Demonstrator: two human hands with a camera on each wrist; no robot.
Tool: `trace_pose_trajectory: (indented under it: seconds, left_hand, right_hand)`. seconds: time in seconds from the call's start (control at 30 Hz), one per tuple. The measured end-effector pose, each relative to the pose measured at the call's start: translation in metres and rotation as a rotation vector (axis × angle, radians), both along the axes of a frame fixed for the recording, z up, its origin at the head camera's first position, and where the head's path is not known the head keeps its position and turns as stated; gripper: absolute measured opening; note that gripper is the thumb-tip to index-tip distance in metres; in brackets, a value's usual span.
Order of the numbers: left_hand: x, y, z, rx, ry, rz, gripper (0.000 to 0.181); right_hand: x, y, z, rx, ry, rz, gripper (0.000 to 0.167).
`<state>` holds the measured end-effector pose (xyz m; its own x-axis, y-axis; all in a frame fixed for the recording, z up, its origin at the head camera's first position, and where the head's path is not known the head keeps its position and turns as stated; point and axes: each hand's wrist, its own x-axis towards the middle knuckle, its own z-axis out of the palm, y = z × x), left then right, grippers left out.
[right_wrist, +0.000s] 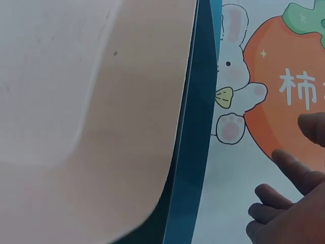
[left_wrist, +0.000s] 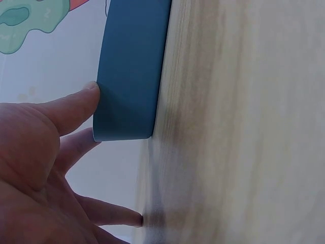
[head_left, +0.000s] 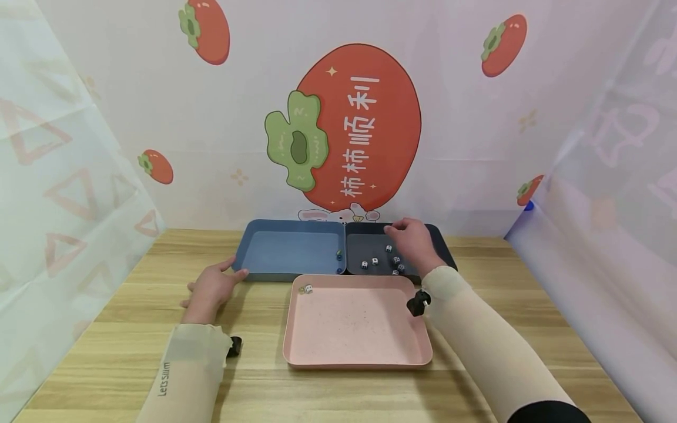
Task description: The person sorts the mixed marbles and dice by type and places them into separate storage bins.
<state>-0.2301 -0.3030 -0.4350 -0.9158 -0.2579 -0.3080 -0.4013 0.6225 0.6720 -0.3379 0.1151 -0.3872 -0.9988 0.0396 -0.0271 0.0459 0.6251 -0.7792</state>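
Note:
My left hand (head_left: pixel 211 288) rests at the near left corner of a blue tray (head_left: pixel 288 249), thumb and a finger touching its rim (left_wrist: pixel 122 76), the other fingers spread. Above a dark grey tray (head_left: pixel 365 242) hovers my right hand (head_left: pixel 412 239). Its thumb and forefinger stand apart with nothing visible between them in the right wrist view. Several small dice (head_left: pixel 375 261) lie in the dark tray. Two small dark pieces, one a blue die (head_left: pixel 339 271), sit along the blue tray's right wall. A pink tray (head_left: pixel 359 341) in front carries a white die (head_left: pixel 309 289) and a yellowish die (head_left: pixel 301 290).
The blue and dark trays stand side by side at the back of the wooden table (head_left: pixel 254 382), against a printed backdrop (head_left: pixel 449 176). The pink tray's far edge lies close to their front walls. White sheets hang on both sides.

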Motion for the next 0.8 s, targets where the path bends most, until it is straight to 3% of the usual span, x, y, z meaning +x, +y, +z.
trace_pose_trajectory:
  seconds: [0.4, 0.57, 0.7, 0.8]
  left_hand:
    - [0.000, -0.002, -0.001, 0.005, -0.003, -0.002, 0.078]
    - [0.000, -0.002, -0.001, 0.006, -0.009, -0.005, 0.078]
    - [0.000, -0.001, 0.000, 0.006, -0.006, -0.001, 0.078]
    - [-0.001, -0.001, 0.001, 0.004, -0.002, 0.003, 0.078]
  right_hand:
    - [0.013, -0.020, -0.002, -0.443, -0.060, 0.022, 0.055]
    - [0.017, -0.029, -0.008, -0.607, -0.143, 0.055, 0.063]
    - [0.020, -0.036, -0.013, -0.648, -0.233, 0.116, 0.081]
    - [0.024, -0.042, -0.017, -0.548, -0.232, 0.210, 0.083]
